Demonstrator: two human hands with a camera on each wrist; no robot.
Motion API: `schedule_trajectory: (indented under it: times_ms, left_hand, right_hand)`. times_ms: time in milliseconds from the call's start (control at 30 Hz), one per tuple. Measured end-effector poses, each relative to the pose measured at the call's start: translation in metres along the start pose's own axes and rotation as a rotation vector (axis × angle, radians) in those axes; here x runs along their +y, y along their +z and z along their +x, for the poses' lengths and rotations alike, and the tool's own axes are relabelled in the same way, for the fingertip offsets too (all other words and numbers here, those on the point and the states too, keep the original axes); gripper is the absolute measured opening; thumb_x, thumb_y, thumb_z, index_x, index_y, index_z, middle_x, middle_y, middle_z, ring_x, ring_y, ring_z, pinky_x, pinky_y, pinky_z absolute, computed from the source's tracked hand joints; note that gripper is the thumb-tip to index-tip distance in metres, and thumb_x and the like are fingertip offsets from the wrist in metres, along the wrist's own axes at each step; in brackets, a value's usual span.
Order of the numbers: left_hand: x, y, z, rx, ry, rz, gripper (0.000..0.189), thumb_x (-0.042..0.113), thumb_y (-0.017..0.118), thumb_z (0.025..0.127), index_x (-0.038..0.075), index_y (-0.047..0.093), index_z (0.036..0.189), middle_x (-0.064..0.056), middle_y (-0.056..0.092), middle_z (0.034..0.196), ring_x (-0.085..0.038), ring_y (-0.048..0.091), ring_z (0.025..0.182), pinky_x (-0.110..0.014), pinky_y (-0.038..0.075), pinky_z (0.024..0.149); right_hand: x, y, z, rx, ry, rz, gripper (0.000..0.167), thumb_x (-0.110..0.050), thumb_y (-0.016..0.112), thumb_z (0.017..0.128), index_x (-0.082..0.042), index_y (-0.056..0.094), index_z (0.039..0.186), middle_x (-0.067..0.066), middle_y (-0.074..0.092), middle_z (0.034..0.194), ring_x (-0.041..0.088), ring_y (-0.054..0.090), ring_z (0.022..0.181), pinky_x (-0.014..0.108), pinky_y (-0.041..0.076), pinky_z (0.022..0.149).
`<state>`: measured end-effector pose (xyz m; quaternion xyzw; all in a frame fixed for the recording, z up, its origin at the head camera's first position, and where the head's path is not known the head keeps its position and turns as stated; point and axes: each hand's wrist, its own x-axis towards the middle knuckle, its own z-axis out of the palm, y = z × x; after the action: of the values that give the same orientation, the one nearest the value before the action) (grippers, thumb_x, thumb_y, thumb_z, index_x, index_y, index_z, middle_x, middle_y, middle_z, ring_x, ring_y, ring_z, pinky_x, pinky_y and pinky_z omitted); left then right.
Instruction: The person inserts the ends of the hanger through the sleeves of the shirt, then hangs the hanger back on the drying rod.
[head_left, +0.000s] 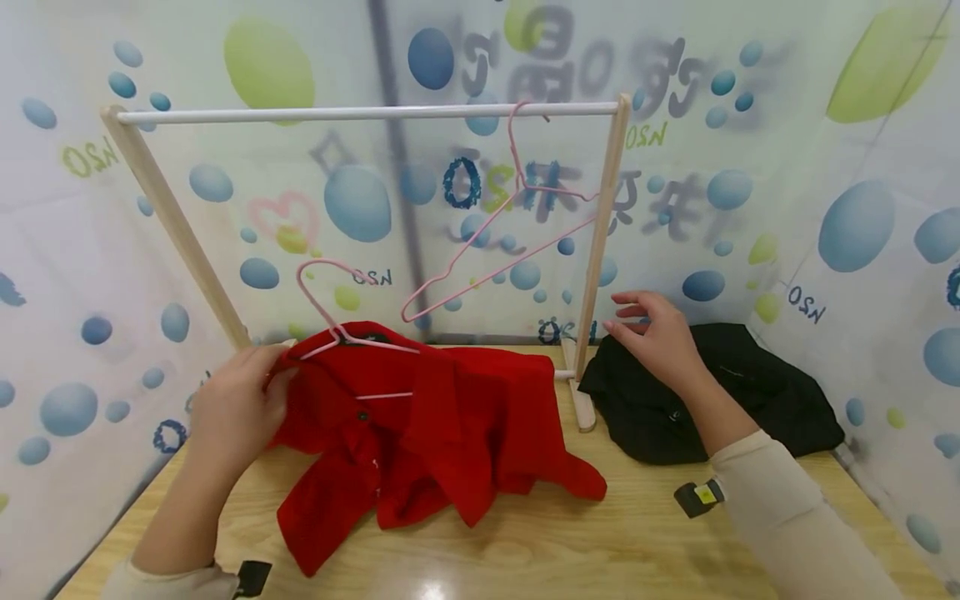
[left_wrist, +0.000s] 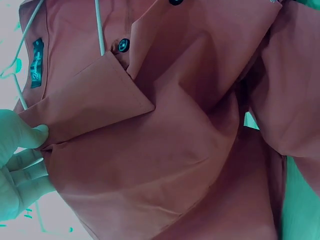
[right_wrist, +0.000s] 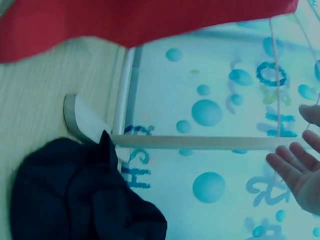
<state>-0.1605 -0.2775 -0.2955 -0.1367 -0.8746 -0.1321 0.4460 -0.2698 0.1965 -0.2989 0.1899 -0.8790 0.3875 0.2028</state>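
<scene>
My left hand (head_left: 238,404) pinches the red shirt (head_left: 487,417) by its left collar and shoulder edge, thumb on top of the cloth. A pink hanger (head_left: 367,342) sits inside the shirt's neck, its hook standing up bare, off the rail. In the left wrist view the dark neck label (left_wrist: 36,65), the collar and a dark button (left_wrist: 123,45) show. The shirt's sleeve and hem drape down towards the table. Holding nothing, my right hand (head_left: 660,337) hovers with relaxed fingers near the rack's right post, in front of a crumpled black garment (head_left: 765,392).
A garment rack with a white rail (head_left: 360,114) and wooden posts (head_left: 603,233) stands at the back of the wooden table (head_left: 540,550). A second pink hanger (head_left: 517,187) hangs tilted from the rail near its right end. Patterned curtains (head_left: 795,167) close in the back and sides.
</scene>
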Motion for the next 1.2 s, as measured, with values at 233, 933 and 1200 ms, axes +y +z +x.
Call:
schedule_trajectory:
  times_ms: [233,933,1200]
  left_hand:
    - [-0.011,0.0,-0.001,-0.014,-0.026,0.018,0.023,-0.006,0.071,0.079,-0.001,0.067,0.101,-0.019,0.066,0.087,-0.039,0.062,0.077,-0.058,0.05,0.061]
    - [-0.032,0.004,-0.002,-0.113,-0.074,0.03,0.02,-0.003,0.069,0.081,0.002,0.066,0.1,-0.018,0.065,0.085,-0.039,0.061,0.077,-0.058,0.048,0.061]
    - [-0.039,0.007,0.002,-0.171,-0.114,0.051,0.015,-0.002,0.068,0.083,0.002,0.064,0.097,-0.018,0.063,0.083,-0.04,0.06,0.077,-0.058,0.048,0.06]
  right_hand:
    - [0.008,0.004,0.036,-0.144,0.156,-0.005,0.064,-0.021,0.063,0.096,0.001,0.033,0.147,0.025,0.033,0.148,0.043,0.043,0.129,0.056,0.043,0.098]
    - [0.014,0.036,0.076,-0.02,0.267,0.049,0.038,-0.012,0.057,0.098,0.003,0.048,0.132,0.023,0.052,0.122,0.038,0.055,0.111,0.052,0.05,0.092]
    - [0.015,0.039,0.078,-0.027,0.257,0.024,0.035,-0.011,0.056,0.099,0.004,0.049,0.13,0.024,0.05,0.121,0.039,0.053,0.112,0.053,0.05,0.091]
